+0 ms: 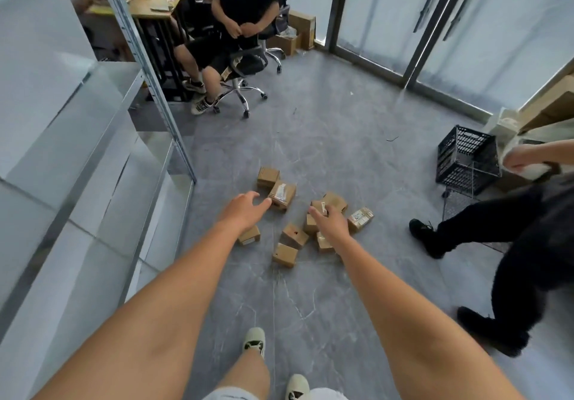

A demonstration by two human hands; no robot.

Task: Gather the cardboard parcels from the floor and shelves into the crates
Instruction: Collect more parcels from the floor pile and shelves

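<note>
Several small cardboard parcels (293, 235) lie scattered on the grey floor ahead of my feet. My left hand (243, 210) reaches out above them with fingers relaxed and spread, its fingertips close to a labelled parcel (282, 194); it holds nothing. My right hand (329, 221) stretches over the right cluster, fingers loosely curled above a parcel (318, 205); whether it touches that parcel I cannot tell. A black plastic crate (466, 159) lies tilted on the floor at the right, well beyond the parcels.
A metal shelving unit (93, 157) runs along my left. A seated person on a wheeled office chair (242, 89) is ahead. Another person in black (512, 244) stands at the right near the crate. Glass doors (435, 27) close off the far side.
</note>
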